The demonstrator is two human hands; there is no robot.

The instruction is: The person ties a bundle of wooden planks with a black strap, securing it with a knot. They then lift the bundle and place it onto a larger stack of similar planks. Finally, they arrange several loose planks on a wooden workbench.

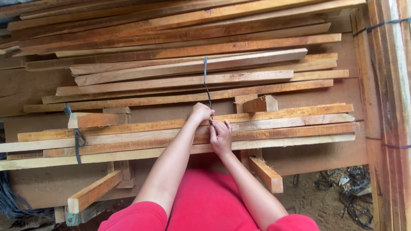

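Note:
A bundle of long rough wooden slats (pixel 274 124) lies across a wooden frame in front of me. A thin dark strap (pixel 205 79) runs over the slats behind it and down to my hands. My left hand (pixel 200 114) is closed on the strap's lower end at the bundle's top edge. My right hand (pixel 220 137) rests on the bundle just beside it, fingers pinching the same strap end. Another dark strap (pixel 78 139) is tied round the bundle's left part.
More slats (pixel 184 42) are stacked behind, up to the top of the view. Short wooden blocks (pixel 266 173) (pixel 92 191) stick out toward me under the bundle. A strapped stack of boards (pixel 389 107) stands at the right. Loose dark straps (pixel 349 188) lie on the dirt floor.

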